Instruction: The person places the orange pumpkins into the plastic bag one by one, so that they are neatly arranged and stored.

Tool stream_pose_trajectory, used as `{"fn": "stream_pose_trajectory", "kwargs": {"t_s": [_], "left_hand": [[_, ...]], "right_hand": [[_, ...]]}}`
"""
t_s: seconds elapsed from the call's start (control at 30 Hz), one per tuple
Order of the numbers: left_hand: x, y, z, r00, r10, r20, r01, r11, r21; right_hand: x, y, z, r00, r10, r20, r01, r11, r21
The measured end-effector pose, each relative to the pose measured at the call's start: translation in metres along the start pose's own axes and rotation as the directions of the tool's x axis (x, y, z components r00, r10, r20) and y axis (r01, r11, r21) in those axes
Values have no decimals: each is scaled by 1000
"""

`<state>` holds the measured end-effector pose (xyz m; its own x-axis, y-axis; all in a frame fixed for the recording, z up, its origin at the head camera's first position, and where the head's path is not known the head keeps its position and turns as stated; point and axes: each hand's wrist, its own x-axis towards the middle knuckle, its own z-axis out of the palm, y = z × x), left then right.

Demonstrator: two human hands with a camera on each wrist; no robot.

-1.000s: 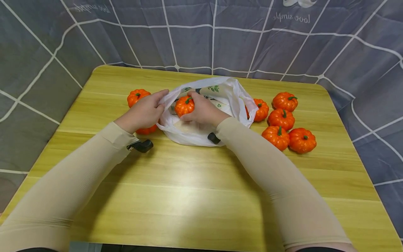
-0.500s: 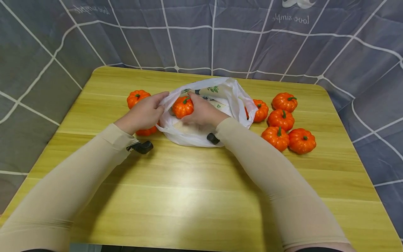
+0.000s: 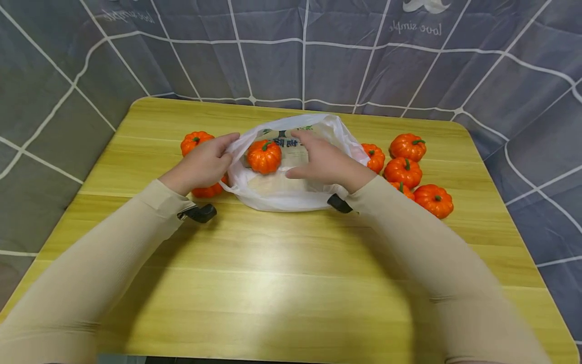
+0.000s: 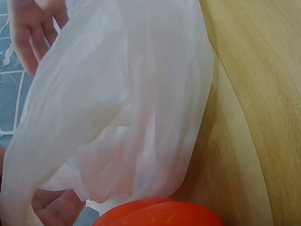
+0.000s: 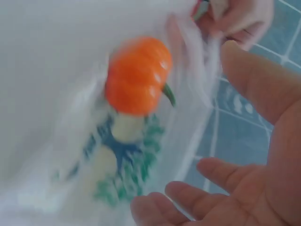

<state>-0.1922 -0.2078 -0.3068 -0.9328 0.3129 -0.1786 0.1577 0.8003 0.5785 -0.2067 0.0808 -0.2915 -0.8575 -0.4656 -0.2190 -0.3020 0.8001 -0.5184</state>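
A white plastic bag [image 3: 282, 203] lies with its mouth spread wide. Inside it, towards the left, sits a small orange pumpkin [image 3: 264, 157] with a green stem, also seen in the right wrist view as a blurred pumpkin [image 5: 138, 77]. My left hand [image 3: 202, 164] pinches the bag's left rim between thumb and fingers. Over the bag's right part, my right hand [image 3: 325, 161] has its thumb and fingers spread apart, holding nothing. In the right wrist view a gap separates its fingertips from the pumpkin. Printed beige material [image 3: 295, 151] with dark lettering shows inside the bag.
Left of the bag, behind my left hand, are two pumpkins, a far one [image 3: 195, 141] and a near one [image 3: 207, 190]. Several more, including a front one [image 3: 434, 199], cluster on the right, partly behind my right sleeve. A grey curtain [image 3: 273, 71] hangs behind the wooden table [image 3: 273, 283].
My right hand has let go of the pumpkin and drawn back to the right, its fingers spreading. The pumpkin stays in the bag's left part. My left hand keeps its grip on the rim.
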Motion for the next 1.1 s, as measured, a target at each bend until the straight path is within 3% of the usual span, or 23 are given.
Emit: {"fn": "stream_pose_trajectory", "kwargs": {"t_s": [0.43, 0.77, 1.1], "left_hand": [[-1, -4, -2, 1000, 0, -3, 0, 1000, 10], [-1, -3, -3, 1000, 5, 1, -5, 1000, 12], [1, 0, 0, 1000, -1, 21, -1, 999, 54]], "right_hand": [[-81, 51, -57, 991, 71, -111, -73, 997, -16], [-126, 118, -72, 972, 181, -147, -182, 983, 5], [-155, 168, -70, 965, 232, -121, -237, 971, -27]]}}
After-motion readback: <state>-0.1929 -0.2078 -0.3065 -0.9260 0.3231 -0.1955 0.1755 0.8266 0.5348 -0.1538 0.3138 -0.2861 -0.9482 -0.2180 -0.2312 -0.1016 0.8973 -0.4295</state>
